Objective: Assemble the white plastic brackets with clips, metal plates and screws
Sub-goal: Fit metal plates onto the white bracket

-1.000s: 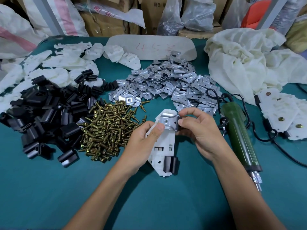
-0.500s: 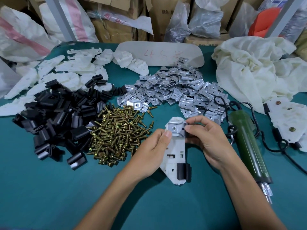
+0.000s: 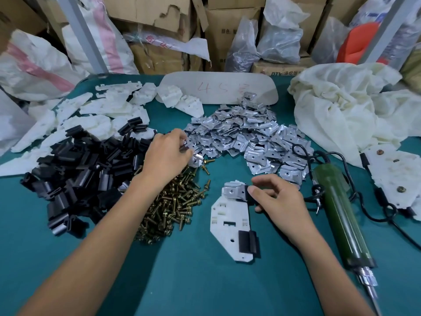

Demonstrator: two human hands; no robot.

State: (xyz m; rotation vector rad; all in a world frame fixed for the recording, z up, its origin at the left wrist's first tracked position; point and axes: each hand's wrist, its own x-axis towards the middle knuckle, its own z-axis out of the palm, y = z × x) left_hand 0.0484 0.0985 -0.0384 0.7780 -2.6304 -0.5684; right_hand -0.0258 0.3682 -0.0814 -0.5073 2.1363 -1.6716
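Observation:
A white plastic bracket [image 3: 227, 222] lies flat on the teal table, with a metal plate [image 3: 234, 192] on its top end and a black clip [image 3: 247, 244] on its lower right edge. My right hand [image 3: 280, 201] rests beside the bracket's upper right corner. Its thumb tip touches a second black clip [image 3: 246, 195] there, and its fingers are loosely curled. My left hand [image 3: 167, 156] reaches to the near-left edge of the metal plate pile [image 3: 246, 137], its fingertips pinching a plate [image 3: 197, 159]. Brass screws [image 3: 173, 208] lie heaped under that wrist.
A heap of black clips [image 3: 75, 169] and loose white brackets [image 3: 102, 115] fill the left. A green electric screwdriver [image 3: 341, 215] with its black cord lies to the right, next to finished brackets [image 3: 396, 176]. A white cloth [image 3: 341, 106] and boxes stand behind.
My left hand let go of the bracket and moved up-left to the plate pile. The bracket now lies on the table, and my right hand stays at its upper right corner.

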